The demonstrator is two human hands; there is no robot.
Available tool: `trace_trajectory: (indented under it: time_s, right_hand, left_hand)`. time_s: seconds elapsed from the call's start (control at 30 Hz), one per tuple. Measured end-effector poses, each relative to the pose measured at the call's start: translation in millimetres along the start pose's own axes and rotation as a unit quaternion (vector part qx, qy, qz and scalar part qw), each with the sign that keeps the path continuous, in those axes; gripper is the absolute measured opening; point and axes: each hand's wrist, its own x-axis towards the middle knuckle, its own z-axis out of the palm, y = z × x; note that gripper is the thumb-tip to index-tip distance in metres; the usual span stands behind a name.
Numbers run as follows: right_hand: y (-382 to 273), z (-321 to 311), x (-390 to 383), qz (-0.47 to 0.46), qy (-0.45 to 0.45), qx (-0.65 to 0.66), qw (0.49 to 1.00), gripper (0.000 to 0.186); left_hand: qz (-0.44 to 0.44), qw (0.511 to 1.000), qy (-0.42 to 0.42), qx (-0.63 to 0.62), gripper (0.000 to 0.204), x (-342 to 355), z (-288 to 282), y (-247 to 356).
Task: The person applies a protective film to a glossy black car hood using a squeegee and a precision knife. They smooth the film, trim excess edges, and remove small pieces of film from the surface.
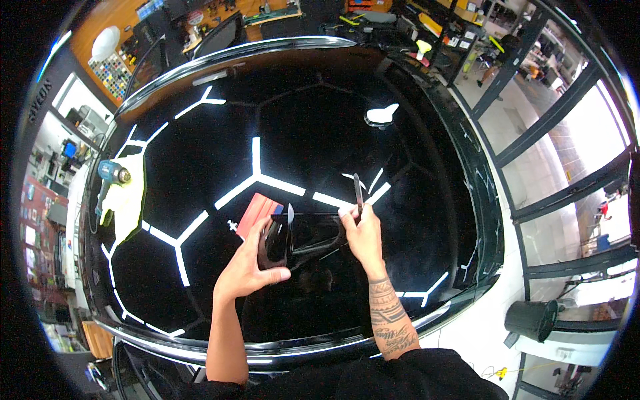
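Observation:
My left hand [247, 270] is closed around the left end of a glossy black curved trim piece [310, 241], thumb along its near edge. My right hand [363, 237] grips a slim dark pen-like tool [359, 190] that points up and away. Its fingers are at the right end of the black piece; whether they also grip it I cannot tell. Beside my left fingers, a red squeegee card [261, 210] lies on the shiny black car roof [200, 240]. The black piece blends into the roof, so its outline is partly unclear.
A blue heat gun [115, 172] rests on a yellow-green cloth [133, 200] at the roof's left. Toward the far right of the roof sits a small white-topped piece [381, 115]. A black bin [531, 320] stands on the floor at right, near glass doors [567, 173].

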Motion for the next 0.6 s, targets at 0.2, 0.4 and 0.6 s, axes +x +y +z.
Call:
trace_trajectory:
  time_s: [0.2, 0.4, 0.6]
  right_hand:
    - [6, 12, 4, 0.001, 0.095, 0.113, 0.989, 0.028]
    - [8, 12, -7, 0.029, 0.174, 0.124, 0.977, 0.026]
    - [19, -20, -3, 0.083, 0.079, 0.417, 0.902, 0.04]
  left_hand:
    - [-0.094, 0.964, -0.015, -0.248, 0.116, -14, 1, 3]
    - [-0.074, 0.87, -0.001, -0.488, 0.077, -71, 39, -27]
    - [-0.028, 0.704, 0.139, -0.696, 0.055, -106, 92, -90]
